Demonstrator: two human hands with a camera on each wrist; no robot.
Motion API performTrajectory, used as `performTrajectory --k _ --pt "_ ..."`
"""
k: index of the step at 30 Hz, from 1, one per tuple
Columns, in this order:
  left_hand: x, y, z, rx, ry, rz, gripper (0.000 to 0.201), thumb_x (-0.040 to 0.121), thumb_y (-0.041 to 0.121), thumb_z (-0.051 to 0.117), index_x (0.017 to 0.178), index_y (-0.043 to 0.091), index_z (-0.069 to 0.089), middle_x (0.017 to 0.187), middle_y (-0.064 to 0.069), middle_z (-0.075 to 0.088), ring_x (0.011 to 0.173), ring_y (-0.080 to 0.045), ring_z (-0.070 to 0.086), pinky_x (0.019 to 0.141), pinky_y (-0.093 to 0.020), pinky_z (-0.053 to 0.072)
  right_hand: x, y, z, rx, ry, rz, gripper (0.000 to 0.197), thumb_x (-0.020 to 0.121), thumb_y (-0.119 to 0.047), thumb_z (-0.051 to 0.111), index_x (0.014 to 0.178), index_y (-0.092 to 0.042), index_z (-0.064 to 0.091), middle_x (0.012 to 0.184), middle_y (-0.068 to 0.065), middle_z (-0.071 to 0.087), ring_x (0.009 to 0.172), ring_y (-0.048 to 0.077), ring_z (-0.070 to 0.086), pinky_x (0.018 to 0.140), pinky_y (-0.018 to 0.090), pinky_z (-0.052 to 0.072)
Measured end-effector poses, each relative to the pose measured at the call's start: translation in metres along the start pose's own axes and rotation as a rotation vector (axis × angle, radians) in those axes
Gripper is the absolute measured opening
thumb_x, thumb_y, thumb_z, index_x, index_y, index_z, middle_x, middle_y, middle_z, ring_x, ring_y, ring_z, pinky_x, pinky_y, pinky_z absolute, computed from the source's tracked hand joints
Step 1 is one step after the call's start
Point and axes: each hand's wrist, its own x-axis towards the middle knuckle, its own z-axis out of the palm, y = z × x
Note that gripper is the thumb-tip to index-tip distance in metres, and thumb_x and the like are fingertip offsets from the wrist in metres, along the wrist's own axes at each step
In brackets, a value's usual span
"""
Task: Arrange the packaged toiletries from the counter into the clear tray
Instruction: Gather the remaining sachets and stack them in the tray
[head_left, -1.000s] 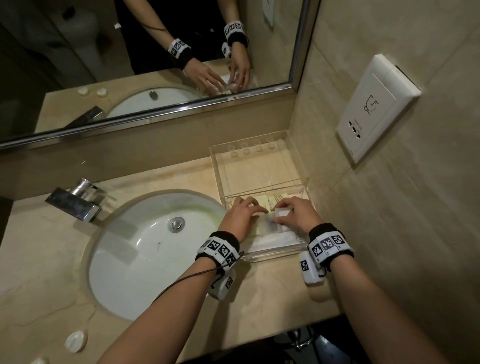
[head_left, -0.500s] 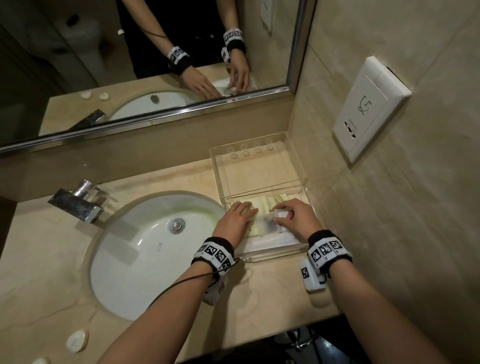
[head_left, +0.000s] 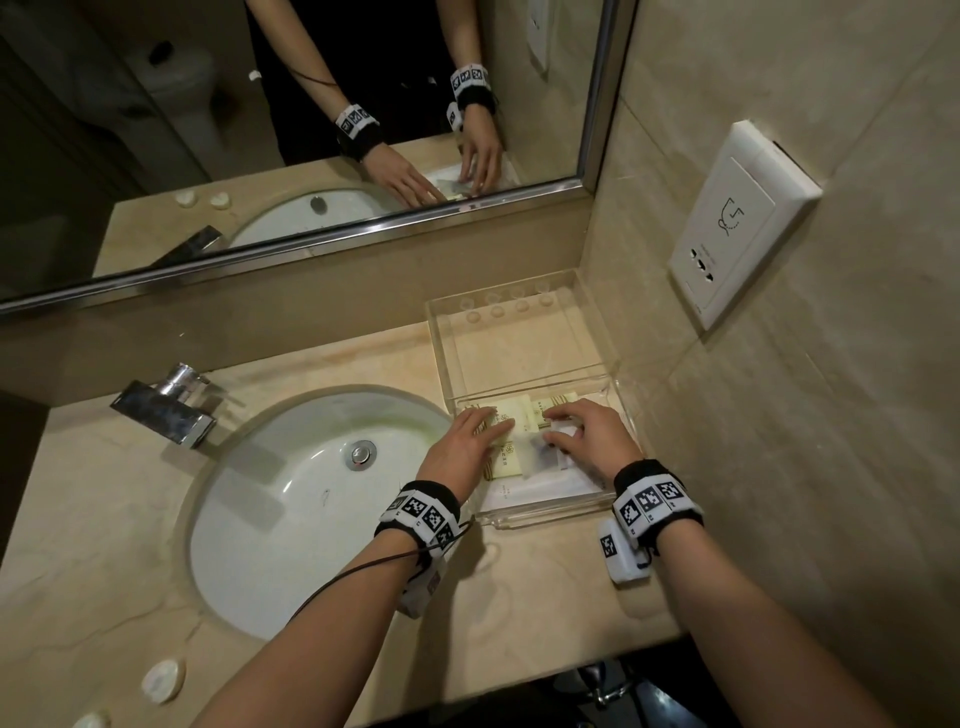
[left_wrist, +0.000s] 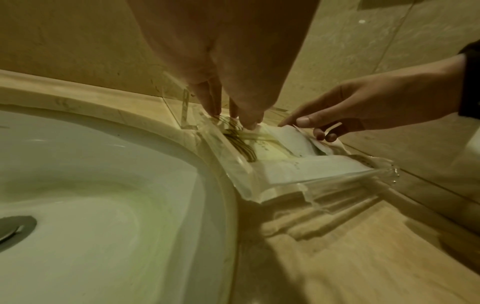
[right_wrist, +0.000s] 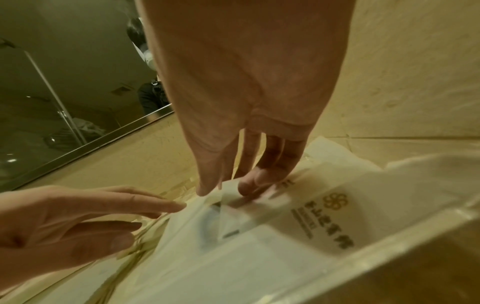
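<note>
The clear tray (head_left: 545, 512) stands on the counter right of the sink, against the wall. Its far compartment is bare. The near one holds yellow packets (head_left: 511, 415), a small translucent packet (head_left: 540, 452) and a flat white packet (head_left: 540, 486). My left hand (head_left: 467, 441) lies with straight fingers on the striped yellow packets (left_wrist: 262, 148). My right hand (head_left: 576, 431) pinches the translucent packet (right_wrist: 221, 222) between thumb and fingers. That packet lies on the white packet with a gold logo (right_wrist: 335, 205). The two hands are close together inside the compartment.
The white sink (head_left: 311, 499) with a chrome faucet (head_left: 166, 405) fills the counter's left. A wall socket (head_left: 743, 223) sits on the tiled wall to the right, and a mirror runs behind. Small white round items (head_left: 163, 680) lie at the front left.
Both hands stay in the near compartment. My left hand has slid a little leftward over the yellow packets, and the right hand's fingers have shifted slightly on the translucent packet.
</note>
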Motion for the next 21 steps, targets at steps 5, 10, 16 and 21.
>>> performTrajectory --k 5,10,16,21 --pt "-0.003 -0.004 0.0 -0.003 -0.008 -0.002 0.05 0.095 0.011 0.052 0.139 0.034 0.044 0.15 -0.001 0.038 0.141 -0.021 0.029 0.108 -0.032 0.039 0.002 -0.006 0.008 -0.049 -0.05 -0.006 0.027 0.086 -0.029 0.07 0.11 -0.018 0.072 0.117 -0.001 0.068 0.101 0.012 0.059 0.092 0.027 0.047" --pt "-0.005 -0.008 -0.009 -0.132 0.08 -0.021 0.042 0.095 0.016 0.053 0.134 0.029 0.051 0.144 -0.002 0.045 0.135 -0.02 0.039 0.106 -0.034 0.043 0.001 -0.015 0.004 -0.041 0.01 0.022 0.03 0.085 -0.028 0.071 0.112 -0.016 0.07 0.116 0.001 0.066 0.103 0.016 0.06 0.094 0.03 0.048" --pt "-0.036 -0.026 -0.044 -0.533 0.287 -0.259 0.019 0.092 0.015 0.054 0.107 0.019 0.065 0.104 0.002 0.066 0.092 -0.01 0.06 0.083 -0.018 0.048 0.005 -0.076 0.018 -0.044 0.036 -0.158 0.015 0.085 -0.027 0.072 0.098 -0.019 0.072 0.098 -0.006 0.068 0.069 0.003 0.054 0.077 0.028 0.051" --pt "-0.098 -0.068 -0.068 -0.717 0.424 -0.513 0.015 0.09 0.011 0.056 0.095 0.021 0.066 0.086 0.001 0.07 0.08 -0.01 0.065 0.07 -0.013 0.05 0.004 -0.15 0.071 -0.018 -0.16 -0.339 0.009 0.087 -0.027 0.07 0.094 -0.022 0.072 0.091 -0.011 0.069 0.073 0.01 0.062 0.071 0.023 0.052"
